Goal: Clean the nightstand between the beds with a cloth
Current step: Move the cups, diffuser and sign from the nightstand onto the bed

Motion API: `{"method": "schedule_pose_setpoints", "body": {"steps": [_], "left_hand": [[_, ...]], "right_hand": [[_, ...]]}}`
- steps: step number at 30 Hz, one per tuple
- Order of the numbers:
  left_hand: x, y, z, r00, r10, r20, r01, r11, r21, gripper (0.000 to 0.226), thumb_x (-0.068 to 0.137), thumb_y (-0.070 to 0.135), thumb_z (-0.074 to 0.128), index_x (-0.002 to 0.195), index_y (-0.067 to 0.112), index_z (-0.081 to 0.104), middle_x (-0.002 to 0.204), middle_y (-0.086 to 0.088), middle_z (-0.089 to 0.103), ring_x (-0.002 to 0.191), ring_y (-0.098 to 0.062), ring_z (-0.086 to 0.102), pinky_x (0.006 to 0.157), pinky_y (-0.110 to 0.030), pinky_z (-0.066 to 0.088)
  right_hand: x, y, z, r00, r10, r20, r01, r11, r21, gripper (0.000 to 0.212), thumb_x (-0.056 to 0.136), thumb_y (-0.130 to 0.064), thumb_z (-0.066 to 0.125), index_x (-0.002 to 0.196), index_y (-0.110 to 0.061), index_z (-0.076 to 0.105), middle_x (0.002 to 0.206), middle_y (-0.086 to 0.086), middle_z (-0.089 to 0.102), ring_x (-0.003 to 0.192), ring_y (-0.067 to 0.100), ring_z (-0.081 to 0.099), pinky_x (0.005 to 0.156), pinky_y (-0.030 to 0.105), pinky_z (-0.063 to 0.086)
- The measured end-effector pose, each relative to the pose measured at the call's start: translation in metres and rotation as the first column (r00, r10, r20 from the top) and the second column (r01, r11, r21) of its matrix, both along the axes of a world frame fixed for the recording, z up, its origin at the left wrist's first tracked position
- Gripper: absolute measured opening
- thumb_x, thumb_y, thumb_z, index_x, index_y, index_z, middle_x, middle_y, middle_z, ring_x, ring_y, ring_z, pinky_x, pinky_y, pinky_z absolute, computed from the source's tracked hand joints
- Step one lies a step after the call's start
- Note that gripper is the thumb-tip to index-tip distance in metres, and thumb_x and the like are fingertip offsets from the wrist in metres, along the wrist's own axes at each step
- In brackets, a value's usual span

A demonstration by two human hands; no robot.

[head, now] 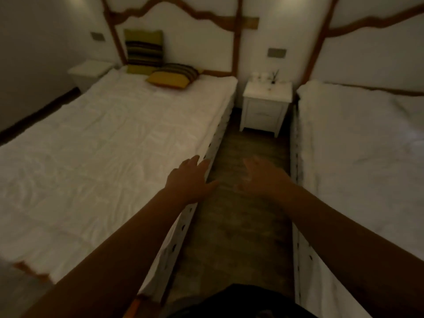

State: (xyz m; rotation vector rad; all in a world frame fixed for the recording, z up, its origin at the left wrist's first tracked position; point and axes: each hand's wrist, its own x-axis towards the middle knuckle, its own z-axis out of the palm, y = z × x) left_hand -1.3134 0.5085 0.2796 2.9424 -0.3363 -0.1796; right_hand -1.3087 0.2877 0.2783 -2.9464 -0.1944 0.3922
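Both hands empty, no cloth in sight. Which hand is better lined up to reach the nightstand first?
Right, marginally. The right hand hangs open over the aisle floor, straight below the nightstand. The left hand, also open, sits over the left bed's edge.

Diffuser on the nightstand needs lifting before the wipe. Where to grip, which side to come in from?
Grip the diffuser low on its dark bottle, not the reeds: they splay upward and look loose. Come from the front along the aisle, since beds flank the nightstand and the white jars sit just to its left. Both hands, left hand and right hand, are empty. Detail is blurry at this range.
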Motion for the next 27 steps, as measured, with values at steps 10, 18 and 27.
{"method": "schedule_pose_setpoints", "body": {"steps": [10, 18, 27], "left_hand": [[0.117, -0.077, 0.016, 0.987, -0.15, 0.052, 0.149, 0.989, 0.022, 0.087, 0.083, 0.073, 0.042, 0.152, 0.032, 0.008, 0.162, -0.006, 0.007, 0.146, -0.029, 0.013, 0.113, -0.052, 0.023], [0.27, -0.088, 0.019, 0.96, -0.246, 0.132, 0.242, 0.969, 0.048, 0.091, 0.08, 0.075, 0.044, 0.152, 0.034, 0.004, 0.162, -0.007, 0.002, 0.147, -0.032, 0.009, 0.113, -0.055, 0.022], [0.42, -0.098, 0.035, 0.929, -0.307, 0.209, 0.305, 0.951, 0.041, 0.088, 0.08, 0.076, 0.041, 0.15, 0.033, 0.01, 0.162, -0.007, 0.003, 0.147, -0.032, 0.006, 0.112, -0.055, 0.022]], "right_hand": [[0.08, -0.067, 0.018, 0.991, -0.128, 0.034, 0.131, 0.988, -0.077, 0.094, 0.082, -0.072, 0.047, 0.152, -0.031, -0.001, 0.162, 0.005, -0.004, 0.147, 0.029, 0.002, 0.114, 0.056, 0.012], [0.203, -0.067, 0.028, 0.964, -0.26, 0.046, 0.262, 0.964, -0.039, 0.096, 0.082, -0.072, 0.047, 0.153, -0.03, -0.001, 0.162, 0.005, -0.006, 0.147, 0.03, 0.0, 0.116, 0.057, 0.012], [0.332, -0.089, 0.039, 0.929, -0.357, 0.103, 0.364, 0.929, -0.063, 0.097, 0.078, -0.079, 0.043, 0.152, -0.031, 0.003, 0.162, 0.004, -0.001, 0.147, 0.029, 0.004, 0.114, 0.057, 0.015]]}}
